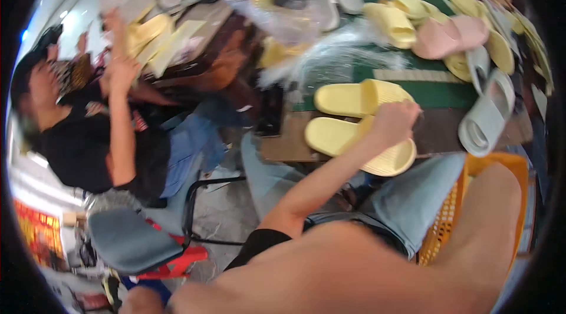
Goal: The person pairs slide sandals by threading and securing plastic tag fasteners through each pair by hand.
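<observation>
Two pale yellow slippers lie side by side at the table's front edge, the far slipper (pixel 339 99) and the near slipper (pixel 327 136). My left hand (pixel 396 121) rests over their right part, its fingers curled closed. Whether it grips a strap or something small is hidden. A bare stretch of my right arm (pixel 489 220), blurred and very close, fills the bottom and lower right beside the orange basket (pixel 446 220). My right hand cannot be made out there. To the right of the yellow pair lies a light grey slipper (pixel 486 116).
Behind the pair, a green mat (pixel 424 97) carries clear plastic wrap (pixel 336 52), pink slippers (pixel 451 37) and several yellow ones. A co-worker (pixel 88 137) sits at left with raised hands. A grey chair (pixel 132 243) and red stool (pixel 191 260) stand below.
</observation>
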Available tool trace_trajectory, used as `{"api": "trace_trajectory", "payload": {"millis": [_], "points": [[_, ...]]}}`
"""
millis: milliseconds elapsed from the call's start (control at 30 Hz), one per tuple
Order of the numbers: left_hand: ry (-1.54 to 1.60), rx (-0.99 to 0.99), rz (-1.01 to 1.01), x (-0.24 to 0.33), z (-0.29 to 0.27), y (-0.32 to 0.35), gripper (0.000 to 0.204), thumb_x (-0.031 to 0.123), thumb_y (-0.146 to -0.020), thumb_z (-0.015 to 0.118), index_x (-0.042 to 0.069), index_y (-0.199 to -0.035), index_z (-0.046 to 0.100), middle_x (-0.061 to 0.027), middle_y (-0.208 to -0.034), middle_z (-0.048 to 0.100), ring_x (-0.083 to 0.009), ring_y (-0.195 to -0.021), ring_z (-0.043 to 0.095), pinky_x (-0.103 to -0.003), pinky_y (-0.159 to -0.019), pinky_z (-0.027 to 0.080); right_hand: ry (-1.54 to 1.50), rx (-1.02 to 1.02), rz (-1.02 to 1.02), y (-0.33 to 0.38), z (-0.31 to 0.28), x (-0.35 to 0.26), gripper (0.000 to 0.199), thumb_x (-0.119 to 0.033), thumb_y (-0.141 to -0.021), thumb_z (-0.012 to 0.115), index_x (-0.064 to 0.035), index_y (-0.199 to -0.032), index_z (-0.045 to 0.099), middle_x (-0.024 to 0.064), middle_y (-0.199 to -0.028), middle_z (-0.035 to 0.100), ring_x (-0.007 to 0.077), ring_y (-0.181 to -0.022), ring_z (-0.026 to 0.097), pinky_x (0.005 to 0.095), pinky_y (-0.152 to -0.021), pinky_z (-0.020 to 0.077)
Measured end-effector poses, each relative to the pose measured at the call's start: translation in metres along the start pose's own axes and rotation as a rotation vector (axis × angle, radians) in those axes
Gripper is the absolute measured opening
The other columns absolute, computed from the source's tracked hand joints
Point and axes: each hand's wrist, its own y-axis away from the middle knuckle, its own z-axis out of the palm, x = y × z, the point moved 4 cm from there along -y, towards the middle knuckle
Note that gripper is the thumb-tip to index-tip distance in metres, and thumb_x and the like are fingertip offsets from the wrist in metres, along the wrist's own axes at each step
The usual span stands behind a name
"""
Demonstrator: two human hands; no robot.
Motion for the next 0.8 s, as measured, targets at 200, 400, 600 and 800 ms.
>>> {"api": "trace_trajectory", "payload": {"millis": [200,400,600,800], "points": [[0.015,0.025,0.001,-0.005,0.001,0.003,0.021,0.013,-0.064,0.064,0.006,-0.082,0.056,-0.0073,-0.076,0.057,-0.0245,-0.066,0.061,-0.035,-0.056,0.049,-0.107,-0.056,-0.036,-0.019,0.020,-0.013,0.024,-0.011,-0.080,0.052,-0.0010,-0.101,0.051,0.0053,-0.063,0.054,0.0093,-0.061,0.053,0.0234,-0.056,0.0404],[0.043,0.054,0.054,0.001,-0.002,0.001,0.027,0.013,-0.060,0.068,0.006,-0.082,0.054,-0.0076,-0.075,0.058,-0.0226,-0.067,0.062,-0.034,-0.056,0.048,-0.121,-0.065,0.006,-0.031,0.022,-0.018,0.026,-0.009,-0.083,0.049,0.0022,-0.106,0.049,0.0073,-0.063,0.054,0.0099,-0.060,0.053,0.0236,-0.059,0.0414],[0.494,0.032,-0.024,-0.009,-0.001,0.006,0.020,0.019,-0.071,0.058,0.004,-0.082,0.054,-0.0122,-0.074,0.059,-0.0286,-0.065,0.061,-0.039,-0.056,0.048,-0.425,-0.054,0.063,-0.038,0.014,0.037,0.019,-0.013,-0.090,0.051,0.0040,-0.097,0.057,0.0050,-0.074,0.058,0.0100,-0.066,0.055,0.0223,-0.065,0.0452],[0.039,0.095,0.070,-0.009,0.008,0.000,0.021,0.015,-0.069,0.058,0.005,-0.086,0.053,-0.0090,-0.077,0.058,-0.0234,-0.069,0.062,-0.035,-0.056,0.047,-0.536,-0.600,0.288,0.033,0.055,0.130,0.015,-0.008,-0.087,0.055,0.0039,-0.084,0.063,0.0092,-0.071,0.064,0.0134,-0.065,0.062,0.0244,-0.059,0.0490]]}}
